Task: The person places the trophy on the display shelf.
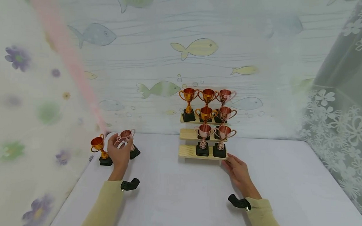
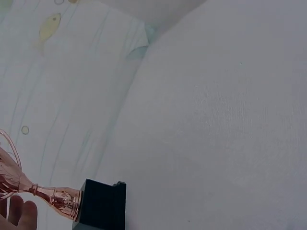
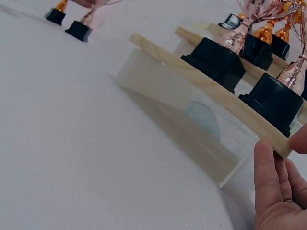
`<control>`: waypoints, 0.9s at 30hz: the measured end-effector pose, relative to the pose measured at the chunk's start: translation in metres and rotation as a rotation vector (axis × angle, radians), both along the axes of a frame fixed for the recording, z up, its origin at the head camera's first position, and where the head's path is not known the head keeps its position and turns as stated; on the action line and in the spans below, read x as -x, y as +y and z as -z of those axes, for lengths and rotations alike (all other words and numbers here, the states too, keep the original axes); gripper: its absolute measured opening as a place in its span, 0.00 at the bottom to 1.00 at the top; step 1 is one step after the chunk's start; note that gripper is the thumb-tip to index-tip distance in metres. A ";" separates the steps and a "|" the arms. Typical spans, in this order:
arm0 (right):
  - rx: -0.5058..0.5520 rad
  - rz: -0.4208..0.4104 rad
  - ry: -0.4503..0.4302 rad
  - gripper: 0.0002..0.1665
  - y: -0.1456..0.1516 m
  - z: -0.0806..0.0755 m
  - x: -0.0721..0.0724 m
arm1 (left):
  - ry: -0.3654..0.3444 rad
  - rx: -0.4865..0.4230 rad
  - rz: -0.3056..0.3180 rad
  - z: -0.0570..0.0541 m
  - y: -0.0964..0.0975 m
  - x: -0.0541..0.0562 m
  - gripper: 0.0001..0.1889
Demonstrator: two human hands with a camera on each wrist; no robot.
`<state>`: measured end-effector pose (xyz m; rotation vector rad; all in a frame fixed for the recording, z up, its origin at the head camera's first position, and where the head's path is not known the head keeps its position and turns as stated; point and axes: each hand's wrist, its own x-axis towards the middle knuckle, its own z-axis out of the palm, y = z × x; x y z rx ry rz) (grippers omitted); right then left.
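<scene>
My left hand (image 1: 119, 154) grips a small rose-gold trophy cup (image 1: 126, 135) by its upper part. The cup is tilted, its black base (image 2: 103, 205) pointing right in the left wrist view. Just left of that hand, a gold trophy cup (image 1: 97, 143) stands on the table. At the other side, my right hand (image 1: 239, 172) pinches the right end of the lowest board of a three-step wooden display stand (image 1: 187, 151). In the right wrist view, its fingers (image 3: 266, 172) lie under the board's corner, the thumb at the edge.
Several gold and rose-gold trophies fill the stand's right side; a gold one (image 1: 189, 95) stands at the top left. The lower two boards show bare wood at their left. A white cloth covers the table (image 1: 178, 192); behind hangs a fish-patterned curtain (image 1: 158, 69).
</scene>
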<state>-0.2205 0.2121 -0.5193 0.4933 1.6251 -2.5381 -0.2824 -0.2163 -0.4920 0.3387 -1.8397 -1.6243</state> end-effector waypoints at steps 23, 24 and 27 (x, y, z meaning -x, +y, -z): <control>-0.019 -0.007 -0.014 0.33 -0.001 -0.004 0.000 | 0.123 0.014 0.179 -0.017 0.009 0.007 0.24; -0.023 -0.007 -0.016 0.33 -0.001 -0.004 0.000 | 0.123 0.023 0.209 -0.022 0.013 0.006 0.24; -0.013 -0.004 -0.014 0.33 -0.002 -0.003 0.000 | 0.132 0.043 0.295 -0.038 0.026 0.004 0.25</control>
